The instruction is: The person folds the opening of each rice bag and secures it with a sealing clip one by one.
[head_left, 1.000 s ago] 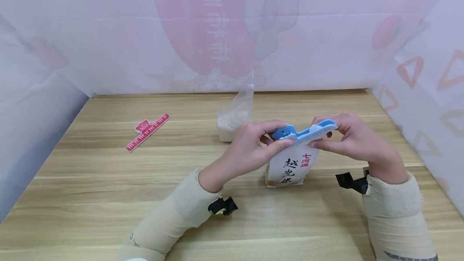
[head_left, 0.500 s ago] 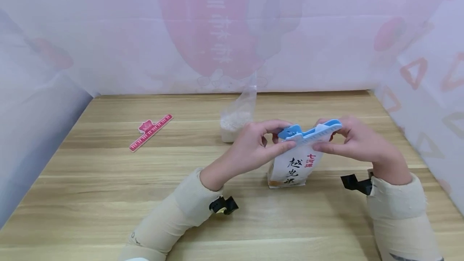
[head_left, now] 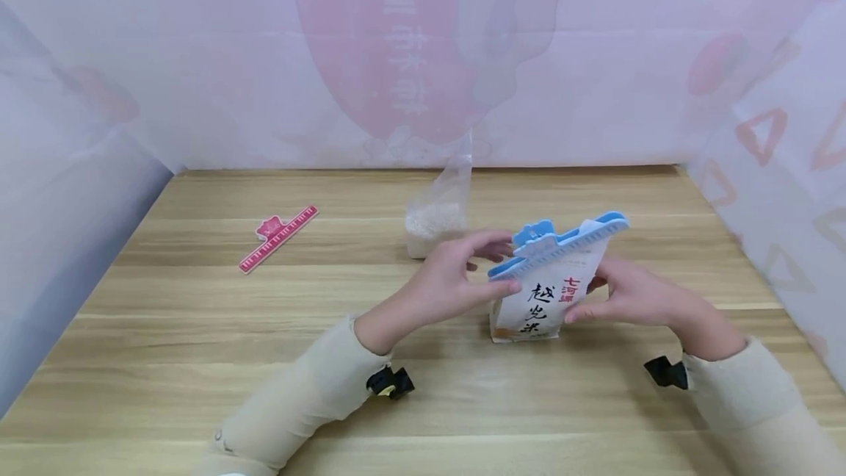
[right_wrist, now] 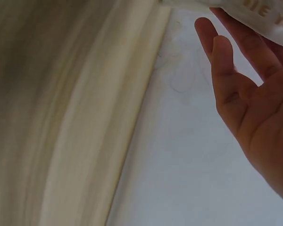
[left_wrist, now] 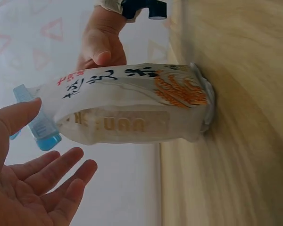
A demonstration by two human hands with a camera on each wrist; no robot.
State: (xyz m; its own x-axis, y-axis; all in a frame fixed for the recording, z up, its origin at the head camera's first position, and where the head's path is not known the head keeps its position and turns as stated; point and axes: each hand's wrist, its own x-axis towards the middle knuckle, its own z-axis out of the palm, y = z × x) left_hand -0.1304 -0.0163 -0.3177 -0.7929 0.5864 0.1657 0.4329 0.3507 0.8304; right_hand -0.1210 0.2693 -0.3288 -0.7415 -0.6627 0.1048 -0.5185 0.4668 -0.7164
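Observation:
A white paper rice bag (head_left: 538, 307) with black and red characters stands on the table, its top leaning right. A blue sealing clip (head_left: 562, 242) lies slantwise across its top edge. My left hand (head_left: 446, 281) is at the bag's left, fingers spread; in the left wrist view its thumb (left_wrist: 23, 115) overlaps the clip, and whether it touches I cannot tell. My right hand (head_left: 637, 300) is at the bag's right side, thumb by the front edge, other fingers partly hidden behind. In the right wrist view its fingers (right_wrist: 247, 42) look fairly straight beside the bag.
A pink clip (head_left: 277, 239) with a keyboard pattern lies on the wooden table (head_left: 198, 358) at the left. Behind my left hand stands a clear bag of rice (head_left: 436, 222) with a tall pointed top. Printed sheets (head_left: 595, 94) enclose the back and sides.
Both hands have let go of the blue clip, which stays on the rice bag. My left hand has moved slightly left; my right hand has dropped from the clip to the bag's side.

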